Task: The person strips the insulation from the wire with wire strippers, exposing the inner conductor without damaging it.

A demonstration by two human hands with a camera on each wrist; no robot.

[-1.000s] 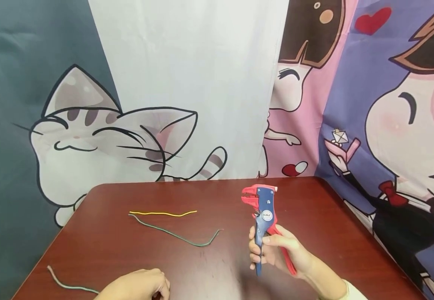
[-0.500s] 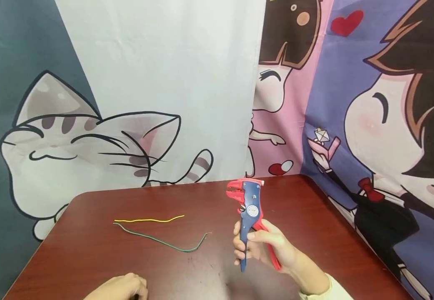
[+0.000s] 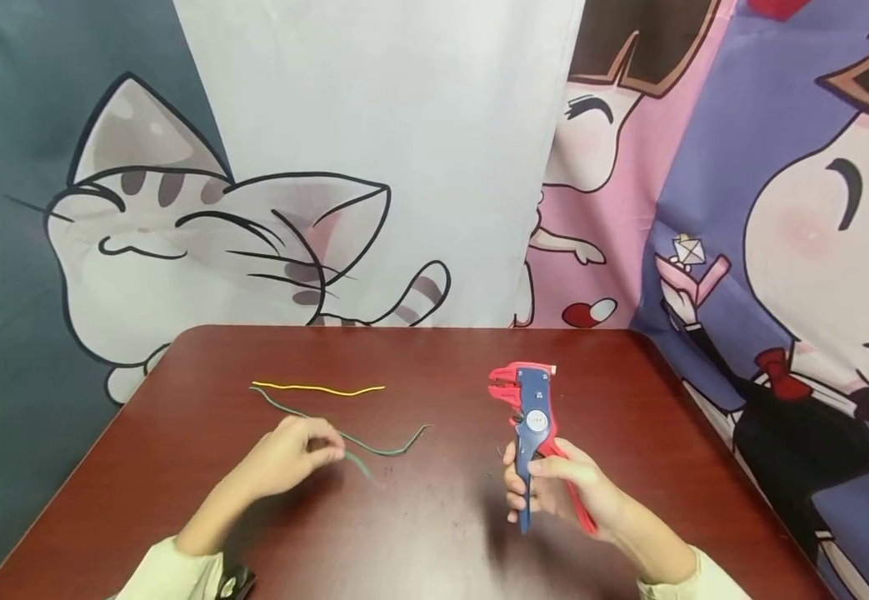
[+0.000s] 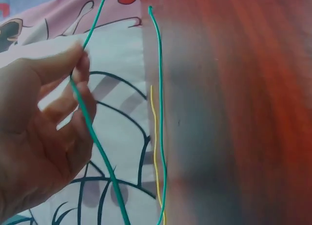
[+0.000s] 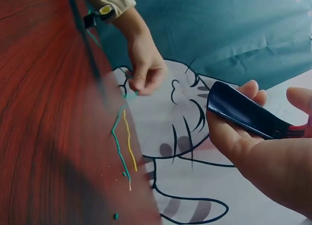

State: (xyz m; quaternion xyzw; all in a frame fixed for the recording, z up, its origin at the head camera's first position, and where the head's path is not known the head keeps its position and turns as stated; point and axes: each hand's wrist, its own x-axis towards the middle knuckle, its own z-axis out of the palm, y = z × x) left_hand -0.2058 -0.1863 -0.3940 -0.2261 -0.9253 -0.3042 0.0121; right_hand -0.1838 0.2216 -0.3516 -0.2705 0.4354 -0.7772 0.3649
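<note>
My left hand (image 3: 287, 458) pinches a green wire (image 4: 90, 119) between thumb and fingertips, held above the table. One end of that wire points right in the head view, past the fingertips. My right hand (image 3: 580, 496) grips a wire stripper (image 3: 535, 404) with a blue body and red jaws and handle. The tool stands upright, jaws to the left, handles spread apart. Beyond the left hand, a second green wire (image 3: 389, 452) lies on the table, partly hidden behind the fingers. Just behind it lies a shorter yellow wire (image 3: 317, 388).
A dark red-brown table (image 3: 434, 542) lies under both hands. Small green bits (image 5: 116, 216) lie on it near the right hand. A printed cartoon curtain (image 3: 404, 150) hangs behind the table and along its right side.
My left hand has risen from the lower edge and moved forward and right, carrying the green wire. The right hand keeps its grip on the wire stripper. The head view has shifted.
</note>
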